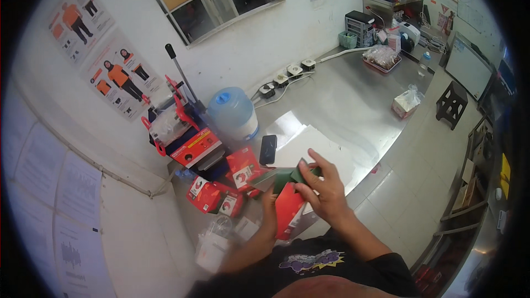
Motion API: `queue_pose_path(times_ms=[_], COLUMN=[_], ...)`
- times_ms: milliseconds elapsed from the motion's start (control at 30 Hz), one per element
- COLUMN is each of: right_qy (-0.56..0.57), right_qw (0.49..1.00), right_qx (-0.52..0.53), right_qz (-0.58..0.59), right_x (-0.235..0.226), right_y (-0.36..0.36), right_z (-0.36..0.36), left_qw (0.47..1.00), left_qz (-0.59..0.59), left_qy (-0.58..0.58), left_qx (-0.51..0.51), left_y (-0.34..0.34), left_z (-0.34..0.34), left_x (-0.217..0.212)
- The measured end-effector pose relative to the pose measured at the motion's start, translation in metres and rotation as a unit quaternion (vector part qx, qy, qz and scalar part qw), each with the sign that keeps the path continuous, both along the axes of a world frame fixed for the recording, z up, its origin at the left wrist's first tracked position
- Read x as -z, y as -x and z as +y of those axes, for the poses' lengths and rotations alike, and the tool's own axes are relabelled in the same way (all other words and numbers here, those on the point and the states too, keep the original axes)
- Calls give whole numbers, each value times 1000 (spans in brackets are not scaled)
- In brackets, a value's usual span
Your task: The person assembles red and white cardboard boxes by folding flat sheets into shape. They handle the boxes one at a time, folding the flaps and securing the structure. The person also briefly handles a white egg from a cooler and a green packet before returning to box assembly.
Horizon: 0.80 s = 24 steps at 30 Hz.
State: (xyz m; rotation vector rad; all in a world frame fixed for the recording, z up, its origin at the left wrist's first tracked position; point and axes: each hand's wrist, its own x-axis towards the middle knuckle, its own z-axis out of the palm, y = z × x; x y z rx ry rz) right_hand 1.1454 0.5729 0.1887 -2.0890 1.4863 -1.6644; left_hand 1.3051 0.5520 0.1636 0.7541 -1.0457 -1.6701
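Close in front of my body I hold a red carton [288,209] with green flaps, tilted, one flap standing out at its upper end. My left hand [269,208] is wrapped round the carton's left side, with most of its fingers hidden behind it. My right hand [324,187] pinches a green flap at the upper right, its index finger raised. Left of my hands lie more red cartons [212,196] with white patches, and a red packet [243,170] leans near them. Beyond the carton, a dark phone [268,149] rests beside white sheets [309,146].
A large blue water bottle [232,113] stands by a red and blue lever press [193,146]. Power sockets [280,80] line the wall edge of the metal table [342,94]. A tissue box [407,102] sits at the right edge; a dark stool [452,105] stands on the floor.
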Motion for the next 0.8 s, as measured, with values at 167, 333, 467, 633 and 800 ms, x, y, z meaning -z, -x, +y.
queue_pose_path(times_ms=[167, 333, 467, 633, 800], right_qy=[-46, -48, -58, -33, -75], right_qw=[999, 997, 996, 998, 994], right_qx=[2, 48, 15, 1, -72], right_qz=[11, 23, -60, -57, -31], right_x=[9, 13, 24, 24, 23], right_y=[52, 98, 132, 165, 185], right_z=[0, 6, 9, 15, 20], left_qw=[998, 990, 980, 973, 971], left_qz=[24, 9, 49, 64, 43], left_qy=[9, -11, -10, -40, -68], left_qx=[62, 138, 190, 216, 224], left_y=[57, 99, 131, 160, 170], left_z=[-18, -34, -41, -52, -62], left_x=[1, 9, 7, 16, 16])
